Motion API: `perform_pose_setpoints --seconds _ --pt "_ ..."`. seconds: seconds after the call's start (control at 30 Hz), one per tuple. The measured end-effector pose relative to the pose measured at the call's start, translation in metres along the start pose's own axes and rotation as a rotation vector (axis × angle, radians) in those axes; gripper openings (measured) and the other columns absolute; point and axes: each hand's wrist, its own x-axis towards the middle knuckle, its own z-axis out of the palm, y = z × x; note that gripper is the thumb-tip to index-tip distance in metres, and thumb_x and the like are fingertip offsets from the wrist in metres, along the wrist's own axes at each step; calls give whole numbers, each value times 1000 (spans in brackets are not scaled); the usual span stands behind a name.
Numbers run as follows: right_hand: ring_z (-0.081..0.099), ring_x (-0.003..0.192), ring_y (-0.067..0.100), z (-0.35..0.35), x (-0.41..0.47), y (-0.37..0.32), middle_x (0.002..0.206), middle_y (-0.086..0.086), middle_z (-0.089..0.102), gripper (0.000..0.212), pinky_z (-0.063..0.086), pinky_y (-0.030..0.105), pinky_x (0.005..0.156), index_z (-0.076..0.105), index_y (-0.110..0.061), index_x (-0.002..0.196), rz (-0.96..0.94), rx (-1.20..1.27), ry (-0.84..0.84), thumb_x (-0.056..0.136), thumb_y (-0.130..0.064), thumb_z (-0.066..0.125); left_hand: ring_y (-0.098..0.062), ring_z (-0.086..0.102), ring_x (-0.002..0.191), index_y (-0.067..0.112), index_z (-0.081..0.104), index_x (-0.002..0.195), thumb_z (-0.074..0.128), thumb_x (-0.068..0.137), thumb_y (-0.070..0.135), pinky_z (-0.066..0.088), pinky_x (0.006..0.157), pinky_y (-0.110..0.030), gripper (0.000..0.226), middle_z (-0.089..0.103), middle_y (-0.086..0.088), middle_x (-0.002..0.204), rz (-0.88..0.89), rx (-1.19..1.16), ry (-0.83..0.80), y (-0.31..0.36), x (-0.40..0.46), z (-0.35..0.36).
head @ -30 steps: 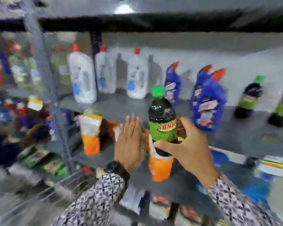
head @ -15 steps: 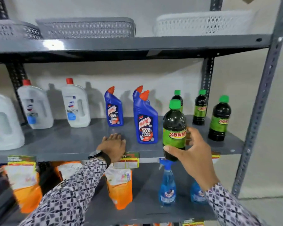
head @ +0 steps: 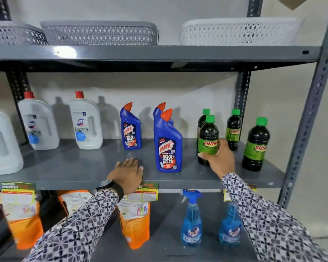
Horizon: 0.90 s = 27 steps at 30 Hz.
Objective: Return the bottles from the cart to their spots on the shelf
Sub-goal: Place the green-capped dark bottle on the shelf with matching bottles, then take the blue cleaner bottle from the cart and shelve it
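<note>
- On the grey metal shelf [head: 68,163], the middle tier, stands everything named here, and the front blue Harpic bottle [head: 168,146] serves as the landmark.
- Left of the Harpic bottle and further back stands a second blue one [head: 130,129]; a third [head: 159,110] is tucked directly behind the landmark, mostly hidden.
- Further left of the landmark are two white Domex bottles with red caps [head: 86,122] [head: 38,122], and a larger white jug [head: 2,144] at the frame edge.
- Just left of the landmark, at the shelf's front edge, the left hand [head: 127,173] lies flat, palm down, fingers spread and grasping nothing; a dark watch [head: 107,186] sits on its wrist.
- Right of the landmark the right hand [head: 219,159] is wrapped around the lower body of the held Sunny bottle [head: 208,138], thumb across its front.
- That bottle is upright, dark liquid, green cap, green label with red lettering; whether its base touches the shelf cannot be told, since the hand covers part of it.
- Directly behind it a matching bottle [head: 202,120] is partly blocked; two more [head: 233,129] [head: 256,144] stand further right of the landmark, clear of the hand.
- Below the landmark hang price tags [head: 146,191]; under them are orange pouches [head: 135,222] and blue spray bottles [head: 191,220].
- Above the landmark, the upper tier carries grey baskets [head: 99,33] and a white one [head: 239,31].
</note>
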Motion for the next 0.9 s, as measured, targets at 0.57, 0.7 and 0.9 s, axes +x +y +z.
perform_pose_setpoints --seconds 0.57,0.7,0.9 --pt "54 129 27 74 -159 -68 135 14 58 56 37 25 114 57 -7 139 -748 78 -132 88 -13 79 -19 19 158 17 34 157 42 103 38 27 126 -44 58 29 -1 167 -256 -342 643 -69 -194 98" --pt "54 129 19 177 -256 -80 136 6 59 52 35 15 112 57 -13 138 -858 151 -651 90 -22 76 -25 20 157 12 36 156 22 98 50 24 127 -48 71 27 -4 167 -692 -366 347 -134 -305 184" --pt "62 125 24 339 -428 -62 133 2 65 53 44 36 110 61 -24 133 -800 -49 -1357 82 -35 68 -40 46 143 6 50 145 22 90 46 41 116 -50 74 50 -20 153 -1125 -328 -45 -198 -458 274"
